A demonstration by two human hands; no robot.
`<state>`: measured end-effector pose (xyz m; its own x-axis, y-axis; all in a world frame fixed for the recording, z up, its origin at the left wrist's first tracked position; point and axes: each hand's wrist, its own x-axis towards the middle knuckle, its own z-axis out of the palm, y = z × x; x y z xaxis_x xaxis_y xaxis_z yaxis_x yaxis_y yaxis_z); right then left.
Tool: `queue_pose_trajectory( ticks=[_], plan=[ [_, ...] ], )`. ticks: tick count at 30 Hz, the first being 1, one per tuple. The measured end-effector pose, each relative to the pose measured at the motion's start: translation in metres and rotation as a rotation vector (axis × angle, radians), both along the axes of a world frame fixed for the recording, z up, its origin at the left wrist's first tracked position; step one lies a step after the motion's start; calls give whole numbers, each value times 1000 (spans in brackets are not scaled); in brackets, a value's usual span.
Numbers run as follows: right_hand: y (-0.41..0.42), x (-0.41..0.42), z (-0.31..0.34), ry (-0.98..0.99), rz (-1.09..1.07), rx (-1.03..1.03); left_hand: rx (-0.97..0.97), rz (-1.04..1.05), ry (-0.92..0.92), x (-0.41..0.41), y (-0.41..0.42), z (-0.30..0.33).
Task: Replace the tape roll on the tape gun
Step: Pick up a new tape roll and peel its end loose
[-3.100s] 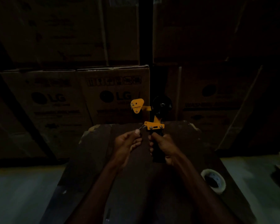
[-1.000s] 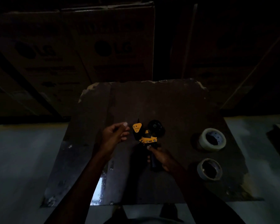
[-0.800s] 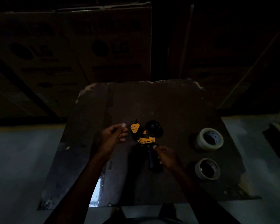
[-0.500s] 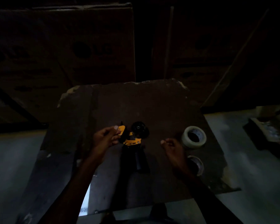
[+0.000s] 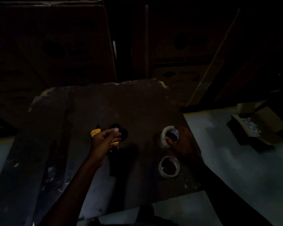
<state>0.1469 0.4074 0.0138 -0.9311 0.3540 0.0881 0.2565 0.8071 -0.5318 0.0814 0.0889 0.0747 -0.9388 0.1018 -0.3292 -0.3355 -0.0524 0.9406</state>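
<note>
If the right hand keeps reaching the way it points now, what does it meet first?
The right hand is already at the farther tape roll, thumb in its core, so that roll comes first. Whether the fingers grip it yet is too dark to tell.

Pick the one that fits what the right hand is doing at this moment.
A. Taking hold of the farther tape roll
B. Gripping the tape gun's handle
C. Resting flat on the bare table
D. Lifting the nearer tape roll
A: the right hand is on the farther tape roll, thumb in its core, while the left hand holds the tape gun and the nearer tape roll lies untouched.
</note>
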Motion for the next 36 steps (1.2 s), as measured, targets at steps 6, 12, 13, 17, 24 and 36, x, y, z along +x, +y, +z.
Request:
queue_pose_trajectory(
  ticks=[6,12,13,17,24,36],
  plan=[
    [39,-17,-22,-121,141,84,46,46,-34,16,39,2],
    [60,-34,-45,-299,299,85,33,58,-50,28,51,6],
    [61,-36,-46,-308,307,59,33,59,-51,30,52,7],
    [58,-35,-38,-343,308,-118,34,52,-46,34,49,10],
    [-1,-22,34,-326,34,-446,35,35,-34,34,45,14],
    [-105,-19,82,-150,-196,-1352,-30,-200,159,42,57,22]
  ],
)
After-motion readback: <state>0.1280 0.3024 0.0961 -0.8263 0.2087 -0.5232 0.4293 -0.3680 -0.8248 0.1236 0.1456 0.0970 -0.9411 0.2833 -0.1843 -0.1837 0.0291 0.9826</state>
